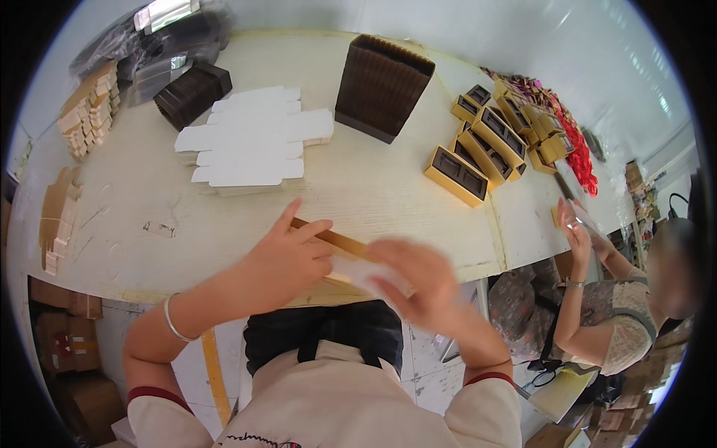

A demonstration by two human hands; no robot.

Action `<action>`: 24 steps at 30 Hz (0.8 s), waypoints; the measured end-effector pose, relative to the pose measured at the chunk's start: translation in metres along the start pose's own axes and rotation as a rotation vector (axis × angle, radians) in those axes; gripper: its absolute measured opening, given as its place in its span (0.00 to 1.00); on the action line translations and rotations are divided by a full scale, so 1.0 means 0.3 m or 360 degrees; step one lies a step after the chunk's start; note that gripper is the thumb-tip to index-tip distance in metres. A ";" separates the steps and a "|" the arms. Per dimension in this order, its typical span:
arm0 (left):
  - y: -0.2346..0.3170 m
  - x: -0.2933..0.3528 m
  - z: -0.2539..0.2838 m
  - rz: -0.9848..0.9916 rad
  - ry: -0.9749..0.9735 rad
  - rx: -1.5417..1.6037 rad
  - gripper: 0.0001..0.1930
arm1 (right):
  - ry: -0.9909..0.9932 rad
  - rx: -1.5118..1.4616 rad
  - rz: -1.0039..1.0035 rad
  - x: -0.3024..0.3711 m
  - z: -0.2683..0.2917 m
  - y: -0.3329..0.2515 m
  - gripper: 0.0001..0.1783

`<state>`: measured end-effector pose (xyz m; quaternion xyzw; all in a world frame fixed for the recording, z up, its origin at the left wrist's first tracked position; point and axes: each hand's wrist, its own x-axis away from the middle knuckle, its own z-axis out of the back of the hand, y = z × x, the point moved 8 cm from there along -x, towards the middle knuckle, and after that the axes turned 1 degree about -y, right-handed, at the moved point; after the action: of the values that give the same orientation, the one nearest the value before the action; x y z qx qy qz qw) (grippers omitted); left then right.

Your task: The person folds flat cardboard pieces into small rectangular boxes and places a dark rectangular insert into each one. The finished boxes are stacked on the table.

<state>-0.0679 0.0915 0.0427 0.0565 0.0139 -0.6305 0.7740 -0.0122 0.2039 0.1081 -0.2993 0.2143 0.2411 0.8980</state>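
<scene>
Gold carton [346,243] is on the near side of the white card stack [250,142], long axis slanting near-right. Left hand [293,252], fingers part-spread, grips it; right hand [423,278], half-curled, blurred, grip uncertain.

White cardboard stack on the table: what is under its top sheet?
Under the top sheet, edges of more white sheets show at the sides. Their faces and the patch of tabletop beneath the stack are covered.
</scene>
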 end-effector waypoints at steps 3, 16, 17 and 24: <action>-0.036 0.009 0.022 -0.0077 -0.0007 -0.0042 0.03 | 0.0494 0.0597 0.0056 -0.135 0.202 0.153 0.15; 0.218 -0.046 -0.024 -0.0047 0.0518 -0.0110 0.23 | 0.0038 0.1066 -0.0206 -0.529 0.228 0.514 0.09; 0.226 -0.048 -0.042 -0.0067 0.0454 -0.0152 0.18 | 0.0066 0.0983 -0.0258 -0.529 0.244 0.507 0.10; 0.176 -0.032 -0.067 -0.0248 0.0464 0.0224 0.12 | 0.0516 0.0138 -0.0342 -0.451 0.386 0.414 0.19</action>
<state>-0.0174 0.1133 0.0274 0.2001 0.0861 -0.6733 0.7066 -0.1613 0.3244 0.2102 -0.3163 0.3333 0.0829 0.8843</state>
